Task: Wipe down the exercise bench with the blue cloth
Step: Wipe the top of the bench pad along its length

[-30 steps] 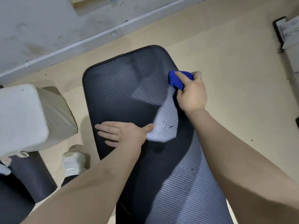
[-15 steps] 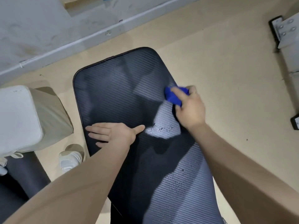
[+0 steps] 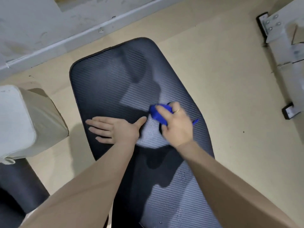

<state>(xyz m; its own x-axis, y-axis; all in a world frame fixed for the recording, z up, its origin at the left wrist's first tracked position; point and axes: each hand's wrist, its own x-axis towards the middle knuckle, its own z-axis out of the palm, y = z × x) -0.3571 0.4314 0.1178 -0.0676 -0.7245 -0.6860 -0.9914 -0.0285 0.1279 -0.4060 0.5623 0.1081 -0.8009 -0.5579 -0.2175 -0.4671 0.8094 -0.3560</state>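
A dark ribbed exercise bench (image 3: 105, 89) was seen from above, stretching away over a beige floor (image 3: 230, 96). The blue cloth (image 3: 158, 114) was bunched in the right hand (image 3: 176, 127), whose fingers were curled tightly around it, and was pressed against the pad near its middle, toward the right side. The left hand (image 3: 115, 129) was laid flat on the pad just beside it, palm down, fingers spread. Small droplets (image 3: 182, 176) were visible on the nearer part of the pad. A pale cushioned block (image 3: 18, 122) was seen at the left.
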